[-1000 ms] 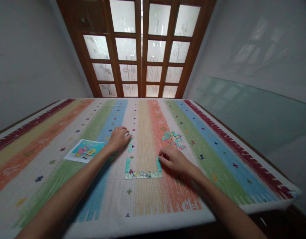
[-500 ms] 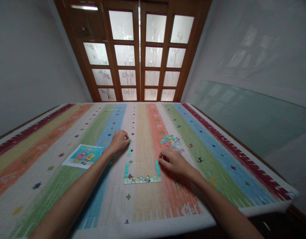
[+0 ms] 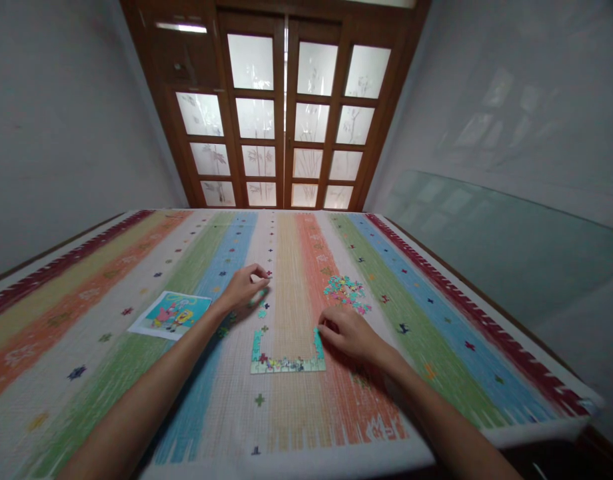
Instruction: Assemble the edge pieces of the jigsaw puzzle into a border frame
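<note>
A partly joined jigsaw frame (image 3: 286, 363) lies on the striped cloth (image 3: 111, 347), with a bottom row and two short side columns. My right hand (image 3: 349, 333) rests at the top of the right column, fingers curled on the pieces there. My left hand (image 3: 244, 288) hovers over a few loose pieces (image 3: 261, 310) beyond the frame's left column, thumb and forefinger pinched; what it holds is too small to make out. A pile of loose pieces (image 3: 345, 292) lies just beyond my right hand.
A picture card showing cartoon figures (image 3: 171, 315) lies to the left on the cloth. The table's right edge (image 3: 536, 373) drops off beside a glass sheet leaning on the wall. Wooden doors with frosted panes (image 3: 284, 113) stand at the far end.
My left hand has lifted off the loose pieces and closed its thumb and forefinger into a pinch. My right hand has stayed at the right column.
</note>
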The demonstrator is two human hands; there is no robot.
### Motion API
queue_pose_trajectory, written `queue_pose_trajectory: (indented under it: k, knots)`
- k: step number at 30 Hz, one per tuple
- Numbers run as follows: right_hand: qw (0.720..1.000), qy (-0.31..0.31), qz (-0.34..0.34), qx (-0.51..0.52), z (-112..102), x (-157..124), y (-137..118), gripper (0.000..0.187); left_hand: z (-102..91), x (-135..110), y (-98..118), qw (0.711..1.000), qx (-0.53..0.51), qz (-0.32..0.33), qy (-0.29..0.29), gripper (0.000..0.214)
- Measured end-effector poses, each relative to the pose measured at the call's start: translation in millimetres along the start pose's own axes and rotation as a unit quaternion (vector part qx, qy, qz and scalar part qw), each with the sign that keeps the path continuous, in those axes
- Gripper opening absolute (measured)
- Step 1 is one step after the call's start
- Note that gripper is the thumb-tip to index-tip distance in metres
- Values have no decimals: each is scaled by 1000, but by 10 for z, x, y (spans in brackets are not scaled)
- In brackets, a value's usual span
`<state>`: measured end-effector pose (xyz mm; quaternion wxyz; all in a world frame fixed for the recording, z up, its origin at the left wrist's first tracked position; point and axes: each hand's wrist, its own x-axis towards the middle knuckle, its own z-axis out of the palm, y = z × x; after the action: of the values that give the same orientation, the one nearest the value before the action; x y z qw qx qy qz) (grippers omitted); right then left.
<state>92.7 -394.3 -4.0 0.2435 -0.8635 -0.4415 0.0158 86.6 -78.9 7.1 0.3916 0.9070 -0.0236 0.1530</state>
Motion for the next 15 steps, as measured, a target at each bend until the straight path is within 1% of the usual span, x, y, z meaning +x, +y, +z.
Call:
queue_pose_trajectory:
  k: [5,7,8,10,12,15]
  knots:
    - [998,-4,5,56,-6,-3,-66,6,47,-185,266,994,-90,38,-39,21]
    - [995,3,6,98,-13,-6,-94,13,84,-279,388,989,-123,54,-59,24]
    - [992,4,7,126,-17,-8,-107,17,101,-325,448,983,-153,61,-79,25]
    - [979,-2,11,205,-22,-10,-130,23,133,-407,563,972,-189,62,-126,24]
    - [956,-6,18,294,-18,-9,-152,27,166,-474,664,962,-204,62,-169,23]
    - [926,12,33,377,16,-1,-179,33,226,-546,770,951,-230,63,-196,23]
